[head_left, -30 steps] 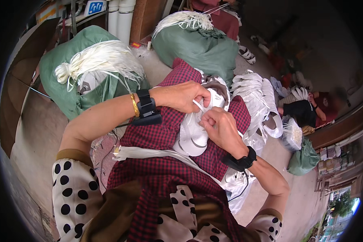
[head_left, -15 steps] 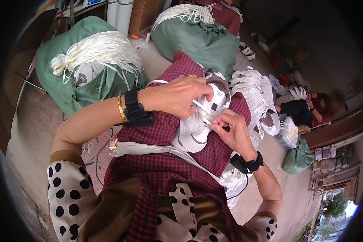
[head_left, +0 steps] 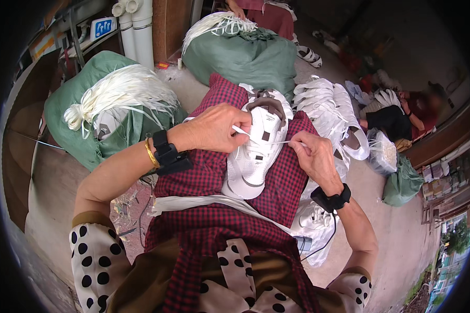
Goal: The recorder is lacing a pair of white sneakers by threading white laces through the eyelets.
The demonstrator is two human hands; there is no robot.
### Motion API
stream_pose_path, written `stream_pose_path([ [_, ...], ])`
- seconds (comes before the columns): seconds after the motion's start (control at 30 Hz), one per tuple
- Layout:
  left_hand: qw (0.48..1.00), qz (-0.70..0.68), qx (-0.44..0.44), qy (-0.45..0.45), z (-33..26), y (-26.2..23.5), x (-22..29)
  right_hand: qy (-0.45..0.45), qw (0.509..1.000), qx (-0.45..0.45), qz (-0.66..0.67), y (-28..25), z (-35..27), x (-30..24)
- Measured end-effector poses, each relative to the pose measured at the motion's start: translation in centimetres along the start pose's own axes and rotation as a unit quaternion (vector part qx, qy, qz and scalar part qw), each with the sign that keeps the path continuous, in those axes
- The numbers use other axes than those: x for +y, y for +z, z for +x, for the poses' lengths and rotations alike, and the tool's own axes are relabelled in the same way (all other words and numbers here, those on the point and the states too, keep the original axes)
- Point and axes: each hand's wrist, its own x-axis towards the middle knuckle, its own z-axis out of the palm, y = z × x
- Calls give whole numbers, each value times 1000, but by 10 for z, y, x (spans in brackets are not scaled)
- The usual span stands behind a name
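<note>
White shoe (head_left: 243, 175) on your checked apron (head_left: 193, 177), toe toward you. Over apron's left, your left hand (head_left: 216, 128) pinches lace (head_left: 239, 129), fingers closed; at its right edge, your right hand (head_left: 316, 159) pinches another stretch. Lacing looks part-done: strand taut across, no knot visible.

The white shoe (head_left: 244, 169), lined in grey-brown, lies upper side up on the checked cloth (head_left: 193, 175), toe toward the wearer (head_left: 156, 271). The white lace (head_left: 277, 142) extends taut crosswise above the upper.
</note>
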Motion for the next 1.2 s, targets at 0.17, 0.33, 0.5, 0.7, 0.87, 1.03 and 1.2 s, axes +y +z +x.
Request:
stream_pose_path([
  [0.17,994,-88,54,-20,-14,2,-24,39,999,25,-9,-4,-17,24],
  [0.33,998,24,60,5,-10,1,-11,-6,999,36,-35,-8,-11,20],
  [0.5,952,265,46,146,-23,1,-31,-142,981,17,-132,-11,-16,46],
  [0.7,919,376,51,111,-63,-52,-71,-125,981,-17,-148,-47,-52,73],
  [0.87,902,405,151,-22,-127,-135,-76,-57,963,1,-264,-113,-79,91],
  [1.03,830,488,251,-102,-206,-222,-86,98,916,67,-384,-211,-122,112],
  [1.2,739,563,354,-107,-265,-267,-67,168,838,133,-502,-280,-170,129],
])
